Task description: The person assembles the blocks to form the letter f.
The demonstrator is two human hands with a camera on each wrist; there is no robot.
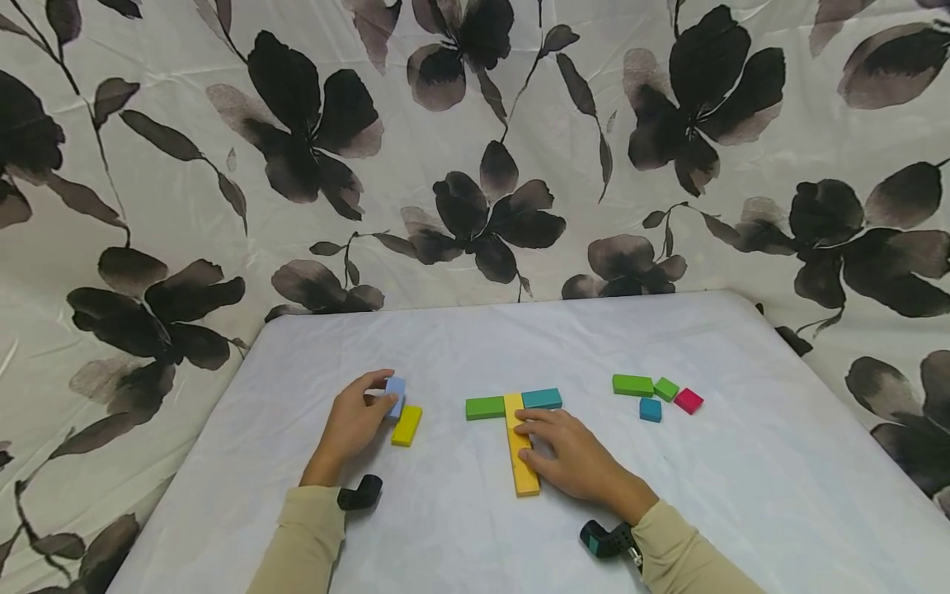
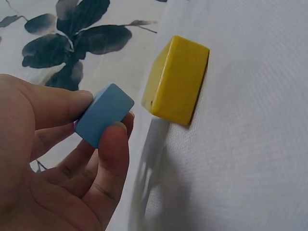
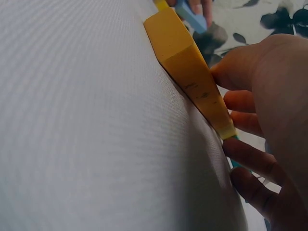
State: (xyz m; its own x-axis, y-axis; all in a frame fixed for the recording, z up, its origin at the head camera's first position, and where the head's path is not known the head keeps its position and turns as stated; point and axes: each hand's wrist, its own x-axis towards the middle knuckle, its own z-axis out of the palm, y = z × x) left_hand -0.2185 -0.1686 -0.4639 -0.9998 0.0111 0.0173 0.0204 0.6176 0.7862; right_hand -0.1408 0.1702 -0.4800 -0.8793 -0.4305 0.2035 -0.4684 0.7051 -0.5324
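Note:
On the left of the head view, my left hand [image 1: 355,425] pinches a light blue block [image 1: 396,396] between thumb and fingers. The left wrist view shows the same blue block [image 2: 105,115] lifted off the table, one end facing the camera. Just beside it a yellow block [image 1: 406,426] lies on the cloth. My right hand [image 1: 575,458] rests its fingertips on a long orange-yellow block [image 1: 523,462] lying lengthwise. At that block's far end, a green block [image 1: 485,408] sits on its left and a teal block [image 1: 542,398] on its right, both appearing to touch it.
To the right lie a longer green block [image 1: 632,384], a small green block [image 1: 665,388], a small blue block [image 1: 650,409] and a red block [image 1: 688,401]. White cloth covers the table [image 1: 445,544]. Behind it hangs a floral curtain [image 1: 416,157].

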